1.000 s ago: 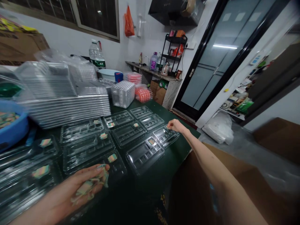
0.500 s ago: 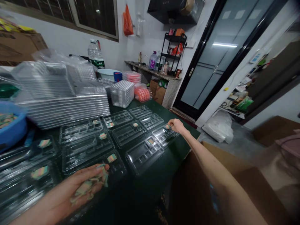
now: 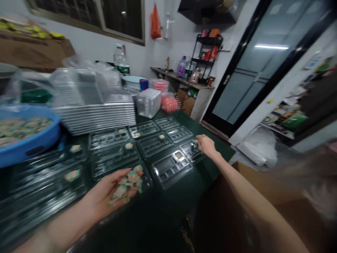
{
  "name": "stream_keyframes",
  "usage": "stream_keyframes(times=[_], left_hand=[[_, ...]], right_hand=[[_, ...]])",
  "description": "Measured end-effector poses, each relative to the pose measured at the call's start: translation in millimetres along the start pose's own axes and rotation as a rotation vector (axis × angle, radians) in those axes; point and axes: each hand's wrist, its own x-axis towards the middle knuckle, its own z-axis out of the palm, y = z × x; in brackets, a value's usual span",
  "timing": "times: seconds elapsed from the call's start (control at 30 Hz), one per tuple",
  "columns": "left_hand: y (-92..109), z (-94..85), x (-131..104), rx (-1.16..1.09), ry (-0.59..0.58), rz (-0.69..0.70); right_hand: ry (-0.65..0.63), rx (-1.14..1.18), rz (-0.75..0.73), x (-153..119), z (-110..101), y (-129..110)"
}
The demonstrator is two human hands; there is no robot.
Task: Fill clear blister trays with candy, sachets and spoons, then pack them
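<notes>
My left hand (image 3: 104,191) is palm up, its fingers curled around a handful of small pastel-striped pieces (image 3: 127,184). It hovers over a clear plastic tray that it partly hides. At the right end of the table, my right hand (image 3: 207,146) is closed in a pinch above another clear compartment tray (image 3: 186,149). A small pale piece (image 3: 196,141) shows at its fingertips, blurred. The nearer tray (image 3: 168,174) has one striped piece (image 3: 178,155) in a corner compartment. Several other trays (image 3: 113,158) lie in rows, most with a single piece showing.
A blue basin (image 3: 50,135) of striped pieces stands at the left. Stacked clear trays (image 3: 100,116) and packs of red-tinted plastic (image 3: 170,103) line the back. An open cardboard box (image 3: 244,168) sits beyond the table's right edge, near a white bag (image 3: 259,146).
The view has turned left, bringing more of the blue basin into sight. My right hand stays at the same tray, while my left hand remains cupped around its handful.
</notes>
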Motion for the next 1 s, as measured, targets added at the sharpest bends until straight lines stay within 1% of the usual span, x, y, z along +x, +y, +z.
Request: stream_keyframes(times=[0.07, 0.13, 0.17, 0.2, 0.27, 0.33, 0.4, 0.47, 0.57, 0.63, 0.7, 0.83, 0.9, 1.0], left_hand=[[-1.4, -5.0, 4.9, -0.029, -0.050, -0.022], [-4.4, -11.0, 13.1, -0.052, -0.176, -0.023], [-6.4, -13.6, 17.5, -0.056, -0.242, -0.008], [-8.6, -15.6, 21.5, -0.050, -0.300, 0.010], [-12.6, -17.7, 26.9, -0.013, -0.361, 0.045], [-15.4, -17.9, 27.9, 0.032, -0.388, 0.091], [-17.0, -17.6, 25.1, 0.072, -0.389, 0.164], [-18.1, -17.3, 20.5, 0.108, -0.335, 0.254], [-19.6, -16.9, 14.4, 0.177, -0.227, 0.358], [-20.2, -16.7, 12.8, 0.199, -0.189, 0.384], [-20.5, -17.1, 13.4, 0.173, -0.171, 0.370], [-20.7, -20.5, 16.9, 0.112, -0.175, 0.322], [-20.8, -23.5, 17.7, 0.113, -0.211, 0.324], [-20.1, -28.7, 17.5, 0.096, -0.262, 0.321]], right_hand=[[0.044, 0.085, -0.040, -9.7, -5.7, -26.3], [0.031, 0.222, -0.142, -24.8, -11.6, -64.5], [0.001, 0.316, -0.218, -34.6, -15.0, -86.3], [-0.033, 0.483, -0.308, -45.2, -18.5, -108.6], [-0.131, 0.738, -0.447, -65.8, -24.3, -150.0], [-0.206, 0.870, -0.479, -80.6, -25.9, -181.5], [-0.246, 0.916, -0.430, -87.1, -22.0, -200.5], [-0.256, 0.933, -0.354, -87.2, -14.5, -209.3], [-0.261, 0.961, -0.259, -82.9, -4.1, -213.6], [-0.269, 0.996, -0.227, -81.2, -1.4, -215.3], [-0.261, 1.027, -0.209, -81.7, -2.1, -217.5], [-0.240, 1.035, -0.188, -87.1, -5.8, -221.6], [-0.270, 1.048, -0.179, -89.7, -5.3, -222.7], [-0.331, 1.141, -0.166, -91.9, -2.9, -223.3]])
